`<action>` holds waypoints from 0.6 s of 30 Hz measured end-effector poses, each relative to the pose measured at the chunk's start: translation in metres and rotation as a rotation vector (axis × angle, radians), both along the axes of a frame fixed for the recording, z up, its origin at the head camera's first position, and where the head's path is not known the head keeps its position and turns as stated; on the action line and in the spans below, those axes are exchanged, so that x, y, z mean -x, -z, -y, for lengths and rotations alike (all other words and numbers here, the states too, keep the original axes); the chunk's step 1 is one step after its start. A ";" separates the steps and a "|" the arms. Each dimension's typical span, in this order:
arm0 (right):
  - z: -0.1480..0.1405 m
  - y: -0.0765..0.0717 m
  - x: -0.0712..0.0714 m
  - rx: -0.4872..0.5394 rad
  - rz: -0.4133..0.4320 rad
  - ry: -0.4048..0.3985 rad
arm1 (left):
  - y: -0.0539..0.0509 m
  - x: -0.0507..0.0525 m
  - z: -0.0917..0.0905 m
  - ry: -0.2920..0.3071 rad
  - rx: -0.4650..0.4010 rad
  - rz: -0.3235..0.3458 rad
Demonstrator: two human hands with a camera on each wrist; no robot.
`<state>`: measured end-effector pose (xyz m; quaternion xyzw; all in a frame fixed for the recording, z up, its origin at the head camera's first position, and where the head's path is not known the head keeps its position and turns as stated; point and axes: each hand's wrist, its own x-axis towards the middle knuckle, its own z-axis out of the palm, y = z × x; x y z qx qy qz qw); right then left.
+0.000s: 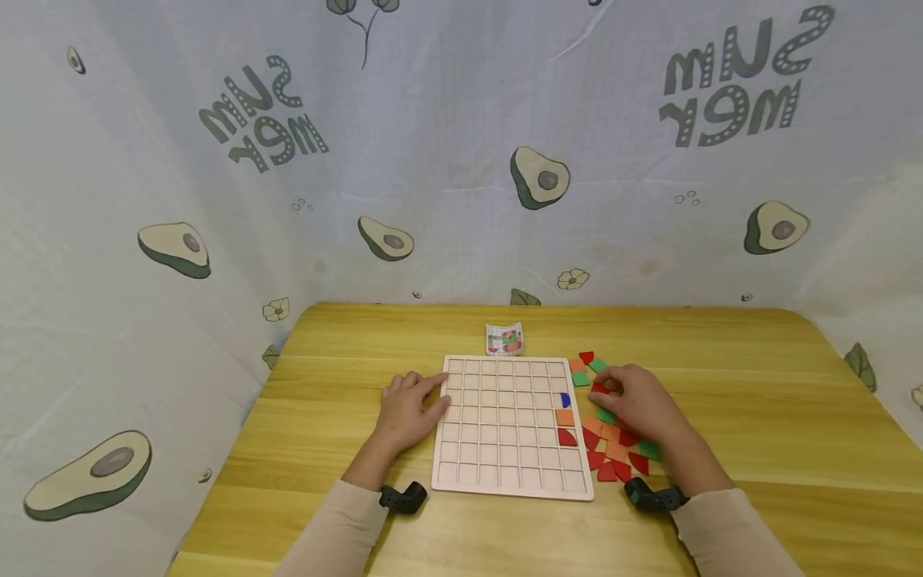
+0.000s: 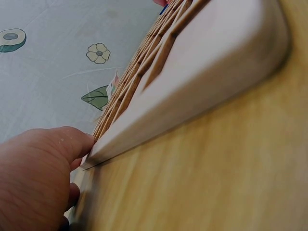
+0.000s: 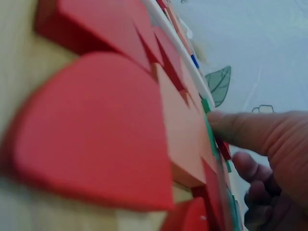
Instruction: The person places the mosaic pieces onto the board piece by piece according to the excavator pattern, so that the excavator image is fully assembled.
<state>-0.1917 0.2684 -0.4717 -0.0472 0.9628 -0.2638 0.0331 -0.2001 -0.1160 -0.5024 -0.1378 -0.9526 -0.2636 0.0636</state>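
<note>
A pale wooden grid board (image 1: 497, 492) lies on the table, with a blue piece (image 1: 566, 400), an orange square (image 1: 565, 417) and a red quarter-round piece (image 1: 566, 437) in its right column. My left hand (image 1: 405, 413) rests at the board's left edge, index finger extended and thumb touching the rim; in the left wrist view the thumb of that hand (image 2: 43, 168) meets the board's side (image 2: 192, 91). To the right of the board, my right hand (image 1: 638, 401) pinches a red piece (image 1: 600, 388) over the pile. The right wrist view shows this hand (image 3: 288, 154) with fingers curled.
Loose red, orange and green pieces (image 1: 613, 451) lie scattered along the board's right side, some overlapping. A small card with a coloured grid pattern (image 1: 504, 340) stands behind the board. Patterned cloth (image 1: 461, 160) hangs behind the wooden table (image 1: 346, 336).
</note>
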 end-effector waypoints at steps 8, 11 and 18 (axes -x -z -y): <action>0.007 -0.011 -0.014 0.086 0.078 -0.114 | -0.001 0.000 0.001 -0.002 -0.003 -0.005; 0.014 -0.014 -0.023 0.131 0.116 -0.216 | 0.000 0.000 0.001 -0.002 -0.001 -0.003; 0.031 -0.013 -0.037 0.187 0.190 -0.415 | 0.000 0.000 0.000 0.000 -0.004 -0.001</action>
